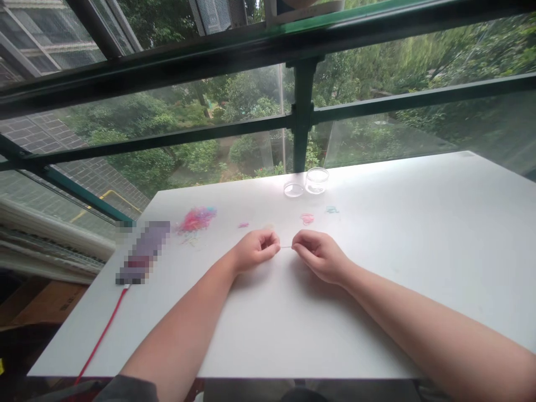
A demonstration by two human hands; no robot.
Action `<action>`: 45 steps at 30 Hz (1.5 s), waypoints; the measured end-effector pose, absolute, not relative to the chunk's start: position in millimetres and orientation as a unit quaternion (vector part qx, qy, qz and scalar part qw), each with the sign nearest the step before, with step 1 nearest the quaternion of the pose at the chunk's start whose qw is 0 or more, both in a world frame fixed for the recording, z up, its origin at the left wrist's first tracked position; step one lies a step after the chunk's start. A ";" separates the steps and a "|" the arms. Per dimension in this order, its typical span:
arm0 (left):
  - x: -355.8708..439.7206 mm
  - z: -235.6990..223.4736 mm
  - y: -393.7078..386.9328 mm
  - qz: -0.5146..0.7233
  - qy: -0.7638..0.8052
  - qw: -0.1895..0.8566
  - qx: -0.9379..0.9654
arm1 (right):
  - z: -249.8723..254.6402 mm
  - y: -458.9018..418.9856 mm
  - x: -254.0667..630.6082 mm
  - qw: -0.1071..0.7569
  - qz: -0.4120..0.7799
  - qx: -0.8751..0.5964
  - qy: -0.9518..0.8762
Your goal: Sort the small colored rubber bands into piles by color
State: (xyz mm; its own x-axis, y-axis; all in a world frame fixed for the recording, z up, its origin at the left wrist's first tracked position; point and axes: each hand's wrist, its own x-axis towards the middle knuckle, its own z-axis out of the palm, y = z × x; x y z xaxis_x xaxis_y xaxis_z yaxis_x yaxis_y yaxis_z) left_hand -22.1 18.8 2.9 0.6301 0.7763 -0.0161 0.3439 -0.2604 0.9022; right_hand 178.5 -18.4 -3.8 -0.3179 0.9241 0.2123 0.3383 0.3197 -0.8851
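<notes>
Thin pale strand (286, 247) — short, straight, taut, at clock centre between both hands above tabletop (368, 312). Left fingers (276, 246) pinched on one end; right fingers (295, 245) pinched on the other.

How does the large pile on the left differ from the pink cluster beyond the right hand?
The large pile spreads wide; the pink cluster is much smaller. The large pile mixes red, purple and blue, while the pink cluster looks pink throughout. Both lie loose on the white table.
</notes>
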 end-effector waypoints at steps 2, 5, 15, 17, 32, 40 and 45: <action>-18.0 2.8 14.4 0.224 0.372 0.457 0.776 | -3.9 -19.2 177.5 0.381 0.373 -0.438 -0.724; -15.1 3.2 11.4 0.236 0.374 0.418 0.793 | -4.9 -18.5 178.5 0.379 0.384 -0.446 -0.714; -23.5 6.5 19.2 0.248 0.393 0.338 0.818 | -4.7 -16.7 180.9 0.369 0.419 -0.469 -0.684; -34.9 11.4 25.1 0.247 0.408 0.282 0.833 | -3.9 -16.7 181.8 0.367 0.420 -0.474 -0.681; -94.9 4.4 57.6 0.229 0.562 0.120 0.786 | -7.0 -17.8 186.5 0.336 0.429 -0.486 -0.683; -92.8 4.2 60.5 0.228 0.563 0.098 0.788 | -9.6 -16.8 186.2 0.337 0.435 -0.476 -0.686; -91.5 2.2 61.2 0.242 0.562 0.086 0.786 | -9.6 -16.5 186.3 0.334 0.427 -0.475 -0.693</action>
State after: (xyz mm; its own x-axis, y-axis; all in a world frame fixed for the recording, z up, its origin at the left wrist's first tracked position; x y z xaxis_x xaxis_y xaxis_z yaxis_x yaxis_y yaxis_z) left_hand -91.5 61.2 2.2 0.2504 0.9252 0.2850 0.8423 -0.3533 0.4071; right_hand 186.3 -16.5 -9.6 -0.3261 0.9435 0.0582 0.3733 0.1850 -0.9091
